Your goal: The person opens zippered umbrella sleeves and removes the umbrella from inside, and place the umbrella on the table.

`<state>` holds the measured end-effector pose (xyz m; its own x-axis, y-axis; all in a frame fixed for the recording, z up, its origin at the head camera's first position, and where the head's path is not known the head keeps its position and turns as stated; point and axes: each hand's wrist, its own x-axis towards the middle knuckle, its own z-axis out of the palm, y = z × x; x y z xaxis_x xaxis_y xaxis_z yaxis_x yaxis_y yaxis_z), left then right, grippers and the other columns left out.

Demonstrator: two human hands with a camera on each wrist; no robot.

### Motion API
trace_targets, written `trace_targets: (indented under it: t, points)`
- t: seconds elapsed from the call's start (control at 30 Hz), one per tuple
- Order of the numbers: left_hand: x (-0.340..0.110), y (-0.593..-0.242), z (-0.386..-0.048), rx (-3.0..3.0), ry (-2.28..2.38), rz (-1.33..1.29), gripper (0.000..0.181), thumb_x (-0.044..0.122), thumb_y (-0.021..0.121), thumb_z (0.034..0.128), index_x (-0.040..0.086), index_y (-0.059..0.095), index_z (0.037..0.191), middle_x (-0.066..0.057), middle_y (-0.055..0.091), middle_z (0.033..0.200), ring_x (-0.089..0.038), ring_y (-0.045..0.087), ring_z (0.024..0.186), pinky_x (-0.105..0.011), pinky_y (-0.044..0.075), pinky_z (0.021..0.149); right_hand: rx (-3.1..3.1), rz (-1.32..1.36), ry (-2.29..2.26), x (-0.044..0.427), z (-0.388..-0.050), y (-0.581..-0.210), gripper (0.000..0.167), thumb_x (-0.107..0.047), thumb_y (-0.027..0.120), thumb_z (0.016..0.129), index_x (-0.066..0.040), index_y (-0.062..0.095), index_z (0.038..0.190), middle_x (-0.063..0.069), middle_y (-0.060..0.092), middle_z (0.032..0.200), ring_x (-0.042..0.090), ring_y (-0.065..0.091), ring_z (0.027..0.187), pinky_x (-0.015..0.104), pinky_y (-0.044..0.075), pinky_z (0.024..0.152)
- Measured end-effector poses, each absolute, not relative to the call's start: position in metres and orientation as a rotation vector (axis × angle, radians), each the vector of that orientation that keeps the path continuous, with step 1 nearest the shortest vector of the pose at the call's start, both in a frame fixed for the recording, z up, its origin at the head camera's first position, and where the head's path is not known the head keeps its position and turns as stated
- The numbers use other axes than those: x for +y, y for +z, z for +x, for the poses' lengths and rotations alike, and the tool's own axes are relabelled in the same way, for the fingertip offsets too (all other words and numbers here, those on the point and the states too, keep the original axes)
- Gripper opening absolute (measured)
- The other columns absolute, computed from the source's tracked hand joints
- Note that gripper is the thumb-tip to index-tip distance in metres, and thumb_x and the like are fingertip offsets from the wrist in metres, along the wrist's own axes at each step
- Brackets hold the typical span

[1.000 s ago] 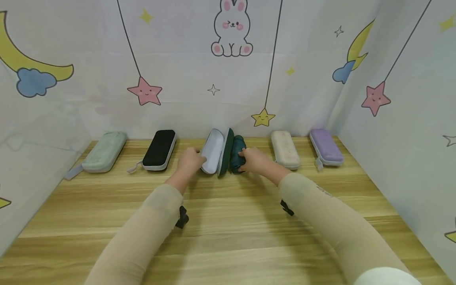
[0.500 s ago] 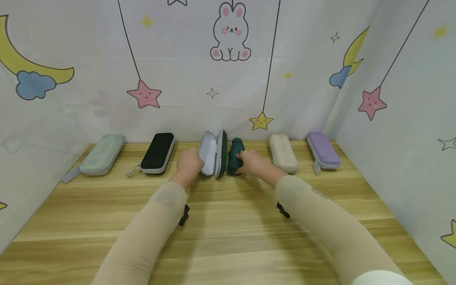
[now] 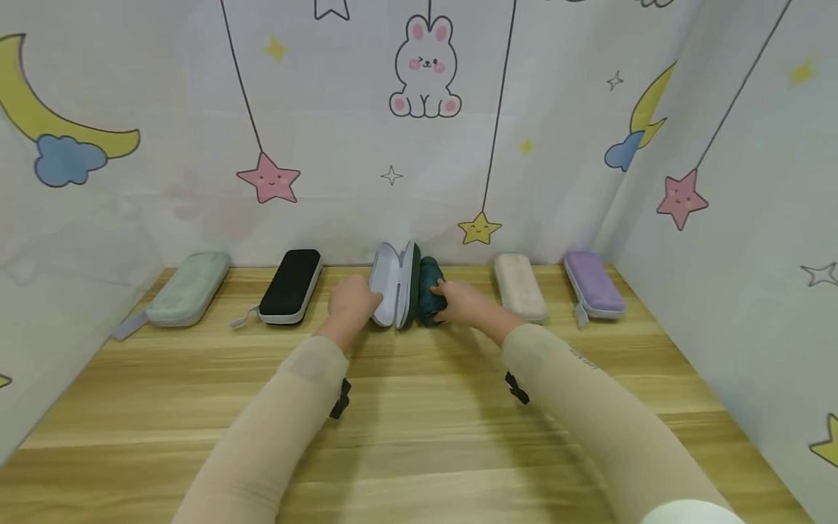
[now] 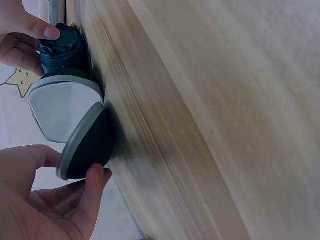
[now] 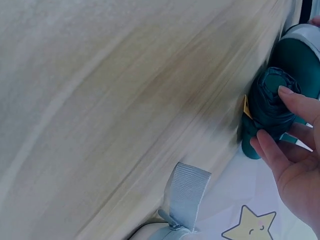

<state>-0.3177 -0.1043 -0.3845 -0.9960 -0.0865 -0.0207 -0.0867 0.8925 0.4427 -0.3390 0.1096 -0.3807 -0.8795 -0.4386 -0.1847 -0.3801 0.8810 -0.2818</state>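
Observation:
A dark green zip case with a pale lining stands open at the back middle of the table, its two halves spread in a V. My left hand holds its left half, fingers and thumb at the rim and outer shell, as the left wrist view shows on the green shell. Right beside the case lies a folded dark teal compact umbrella. My right hand grips it from the right; in the right wrist view the thumb is on the end of the umbrella and the fingers at its side.
To the left lie a pale green case and a black case, both zipped. A cream case and a purple case lie to the right. Behind them rises a white patterned curtain at the wooden table's back edge.
The open case and the umbrella now sit closer together. My left hand's hold on the case's left half has shifted, and the case's halves stand somewhat nearer each other. The head view has tilted slightly up.

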Motion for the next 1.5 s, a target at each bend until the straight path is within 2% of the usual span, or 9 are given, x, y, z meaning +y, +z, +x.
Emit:
trace_targets:
  t: [0.3,0.5,0.6,0.8,0.97,1.07,1.2,1.3,1.5]
  points:
    - [-0.111,-0.380,-0.312,3.034,0.748,-0.174,0.033,0.028,0.051,0.0933,0.011,0.050,0.066,-0.007,0.056,0.069,-0.020,0.050,0.059,-0.032,0.040,0.048,2.746,-0.721,-0.352,0.126,-0.328,-0.370,0.079,-0.024,0.076,0.087,-0.010,0.033,0.152,0.016,0.024,0.157,0.036,0.033,0.138,0.046,0.034,0.107]
    - [-0.112,-0.373,-0.308,3.088,0.666,-0.129,0.033,0.031,0.047,0.0928,0.011,0.053,0.067,-0.006,0.056,0.069,-0.022,0.050,0.060,-0.036,0.039,0.047,2.737,-0.896,-0.179,0.162,-0.322,-0.354,0.077,-0.028,0.076,0.086,-0.007,0.037,0.149,0.020,0.028,0.155,0.040,0.030,0.139,0.052,0.031,0.108]
    - [-0.107,-0.367,-0.307,3.129,0.598,-0.101,0.031,0.032,0.045,0.0931,0.011,0.060,0.076,-0.007,0.059,0.076,-0.023,0.053,0.065,-0.038,0.041,0.049,2.736,-0.930,-0.023,0.183,-0.320,-0.346,0.079,-0.030,0.079,0.083,-0.006,0.040,0.148,0.021,0.030,0.153,0.041,0.031,0.138,0.053,0.031,0.107]
    - [-0.096,-0.357,-0.300,3.203,0.505,-0.021,0.030,0.031,0.047,0.0955,0.013,0.066,0.111,-0.006,0.067,0.097,-0.023,0.059,0.073,-0.039,0.046,0.054,2.754,-1.029,0.298,0.218,-0.317,-0.343,0.085,-0.029,0.087,0.074,-0.004,0.046,0.144,0.022,0.036,0.149,0.043,0.035,0.134,0.056,0.034,0.104]
    - [-0.083,-0.355,-0.289,3.249,0.453,0.137,0.033,0.033,0.051,0.0974,0.014,0.066,0.120,-0.006,0.070,0.099,-0.021,0.062,0.072,-0.039,0.049,0.054,2.765,-1.138,0.483,0.241,-0.317,-0.350,0.083,-0.016,0.090,0.068,-0.004,0.050,0.140,0.023,0.039,0.147,0.044,0.036,0.133,0.055,0.034,0.104]
    - [-0.073,-0.355,-0.281,3.264,0.424,0.253,0.029,0.032,0.054,0.0972,0.014,0.067,0.116,-0.006,0.070,0.094,-0.020,0.061,0.066,-0.037,0.049,0.051,2.762,-1.174,0.568,0.250,-0.319,-0.356,0.087,-0.006,0.090,0.067,-0.006,0.048,0.143,0.021,0.037,0.149,0.043,0.034,0.135,0.056,0.034,0.104]
    - [-0.060,-0.355,-0.270,3.273,0.333,0.456,0.021,0.027,0.056,0.0961,0.012,0.065,0.085,-0.003,0.062,0.073,-0.017,0.054,0.057,-0.032,0.043,0.047,2.779,-1.231,0.670,0.260,-0.322,-0.362,0.086,0.003,0.084,0.070,-0.009,0.044,0.146,0.018,0.035,0.152,0.041,0.034,0.136,0.056,0.034,0.104]
    - [-0.051,-0.355,-0.263,3.244,0.264,0.587,0.032,0.026,0.057,0.0959,0.015,0.052,0.066,0.001,0.049,0.060,-0.014,0.048,0.053,-0.030,0.038,0.045,2.802,-1.286,0.748,0.266,-0.327,-0.367,0.081,0.010,0.077,0.075,-0.010,0.044,0.146,0.016,0.036,0.152,0.039,0.036,0.136,0.055,0.035,0.102]
    - [-0.038,-0.358,-0.253,3.155,0.210,0.689,0.038,0.030,0.058,0.0964,0.017,0.053,0.060,0.003,0.049,0.058,-0.013,0.050,0.054,-0.032,0.042,0.044,2.808,-1.331,0.824,0.271,-0.333,-0.372,0.074,0.009,0.071,0.082,-0.011,0.042,0.147,0.012,0.036,0.152,0.036,0.037,0.136,0.054,0.036,0.102]
